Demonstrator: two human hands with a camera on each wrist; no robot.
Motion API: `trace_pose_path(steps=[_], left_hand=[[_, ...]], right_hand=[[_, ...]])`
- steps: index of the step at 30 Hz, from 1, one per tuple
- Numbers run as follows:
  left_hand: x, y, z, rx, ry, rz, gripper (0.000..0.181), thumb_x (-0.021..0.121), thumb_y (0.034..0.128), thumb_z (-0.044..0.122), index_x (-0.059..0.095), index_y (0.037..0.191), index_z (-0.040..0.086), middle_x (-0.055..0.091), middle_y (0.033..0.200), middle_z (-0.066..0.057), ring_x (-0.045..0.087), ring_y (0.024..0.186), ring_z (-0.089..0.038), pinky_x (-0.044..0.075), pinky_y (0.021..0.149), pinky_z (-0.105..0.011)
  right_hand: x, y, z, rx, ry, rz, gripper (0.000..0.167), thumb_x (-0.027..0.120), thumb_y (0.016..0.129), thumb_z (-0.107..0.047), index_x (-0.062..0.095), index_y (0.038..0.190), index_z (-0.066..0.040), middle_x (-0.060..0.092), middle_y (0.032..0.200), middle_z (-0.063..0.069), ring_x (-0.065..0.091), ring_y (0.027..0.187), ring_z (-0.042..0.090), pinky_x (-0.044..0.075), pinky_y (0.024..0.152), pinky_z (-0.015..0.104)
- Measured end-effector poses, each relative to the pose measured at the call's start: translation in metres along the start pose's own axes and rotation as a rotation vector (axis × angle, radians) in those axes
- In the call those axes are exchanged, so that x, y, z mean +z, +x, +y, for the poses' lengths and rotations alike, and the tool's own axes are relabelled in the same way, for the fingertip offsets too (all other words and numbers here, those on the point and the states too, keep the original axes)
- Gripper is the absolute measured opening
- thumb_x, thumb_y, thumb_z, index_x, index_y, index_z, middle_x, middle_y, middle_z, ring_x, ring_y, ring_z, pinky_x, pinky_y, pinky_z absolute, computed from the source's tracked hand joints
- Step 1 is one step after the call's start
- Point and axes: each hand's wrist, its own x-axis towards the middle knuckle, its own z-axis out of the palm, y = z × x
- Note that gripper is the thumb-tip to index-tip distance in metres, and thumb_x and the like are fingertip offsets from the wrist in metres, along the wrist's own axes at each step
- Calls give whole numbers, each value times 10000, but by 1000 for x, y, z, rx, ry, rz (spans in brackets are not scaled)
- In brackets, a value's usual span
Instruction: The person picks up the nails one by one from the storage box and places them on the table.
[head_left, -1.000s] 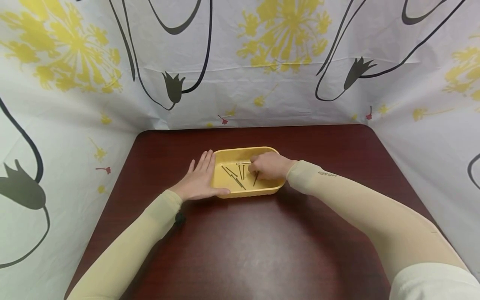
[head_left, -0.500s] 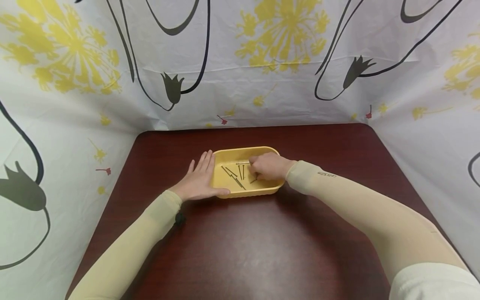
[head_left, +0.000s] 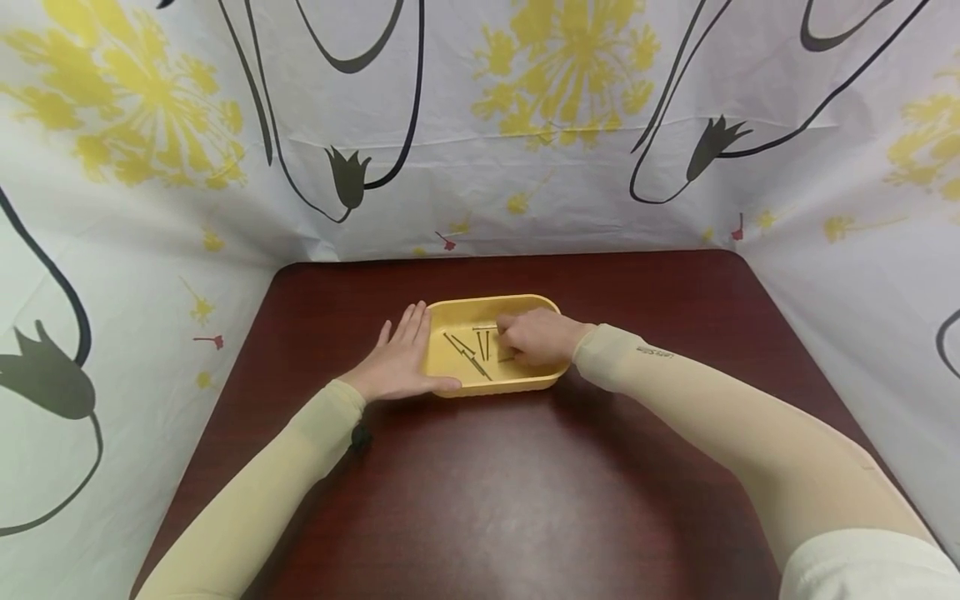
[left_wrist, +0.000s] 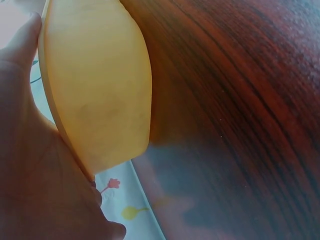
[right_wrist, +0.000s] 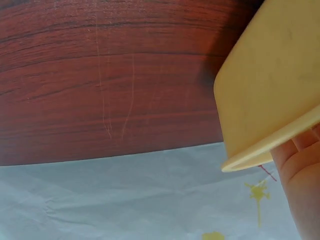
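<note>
A shallow yellow tray sits on the table, with several long thin nails lying loose on its floor. My left hand rests against the tray's left end, fingers straight along the side and thumb lying on the front rim. In the left wrist view that thumb touches the rim. My right hand reaches into the tray's right part, its fingers curled downward. A nail pokes out level from under these fingers, which seem to pinch it; the fingertips themselves are hidden. Another nail lies crosswise near the back wall.
The dark reddish wooden table extends around the tray on all sides. Patterned white cloth hangs behind the table and along both sides. A small black object shows by the left wrist.
The nail at my right fingers has swung from a steep slant to nearly level. My right hand has barely shifted; the left hand, tray and other nails stay where they were.
</note>
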Motion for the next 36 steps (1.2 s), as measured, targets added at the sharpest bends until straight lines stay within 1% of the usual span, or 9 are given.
trace_pose_path(steps=[4, 8, 12, 17, 22, 26, 29, 32, 36], left_hand=[[1, 1, 0, 7, -1, 6, 1375, 568, 724, 883, -50, 1598, 20, -58, 1674, -166, -91, 1532, -270, 46, 1182, -597], [2, 2, -1, 10, 4, 9, 1382, 534, 715, 910, -57, 1598, 27, -99, 1673, -140, -94, 1532, -264, 43, 1186, -583], [2, 1, -1, 14, -4, 8, 1382, 512, 711, 925, -60, 1599, 33, -131, 1670, -120, -105, 1530, -257, 28, 1188, -572], [4, 0, -1, 35, -19, 21, 1351, 526, 742, 895, -62, 1599, 32, -122, 1669, -142, -123, 1527, -260, -2, 1184, -579], [6, -1, -3, 66, -2, 44, 1291, 575, 797, 815, -65, 1598, 31, -107, 1669, -163, -150, 1521, -255, -30, 1175, -593], [5, -3, -4, 77, 18, 52, 1218, 541, 855, 776, -60, 1595, 18, -111, 1666, -173, -145, 1522, -280, -33, 1171, -603], [3, -6, -4, 77, 29, 70, 1174, 508, 883, 763, -31, 1595, 2, -89, 1666, -187, -118, 1526, -307, -19, 1170, -611], [3, -8, -4, 65, 47, 86, 1176, 486, 875, 786, -8, 1598, 2, -71, 1669, -181, -108, 1528, -303, -12, 1175, -600], [5, -9, -4, 50, 63, 95, 1171, 477, 875, 790, -5, 1600, 8, -57, 1672, -171, -103, 1530, -294, -11, 1177, -595]], right_hand=[[-6, -2, 1, 6, 6, 31, 143, 738, 817, -167, 650, 727, -236, 536, 956, -41, 516, 626, 121, 463, 572, 298], [-15, -4, 2, 16, 14, 73, 172, 729, 810, -136, 620, 697, -205, 499, 887, -37, 470, 584, 124, 423, 532, 308], [-21, -8, 2, 42, 33, 91, 182, 753, 804, -120, 626, 694, -188, 483, 874, -47, 477, 620, 123, 427, 527, 325], [-26, -13, 1, 55, 33, 123, 186, 726, 766, -58, 613, 681, -180, 523, 925, -50, 517, 744, 140, 460, 560, 339], [-31, -21, 4, 55, 39, 171, 160, 703, 767, -11, 661, 728, -161, 597, 1061, 0, 575, 949, 203, 506, 611, 362], [-35, -28, 8, 77, 37, 184, 137, 739, 789, -54, 681, 766, -176, 614, 1134, 27, 586, 1055, 227, 537, 652, 395], [-39, -33, 10, 102, 27, 197, 144, 761, 780, -95, 664, 747, -196, 625, 1166, 46, 588, 1092, 237, 544, 662, 411], [-42, -40, 12, 123, 15, 216, 161, 752, 769, -109, 637, 715, -207, 633, 1179, 63, 591, 1093, 241, 541, 658, 408], [-45, -53, 16, 144, 1, 250, 167, 723, 762, -91, 616, 709, -206, 631, 1154, 62, 581, 1083, 232, 527, 659, 382]])
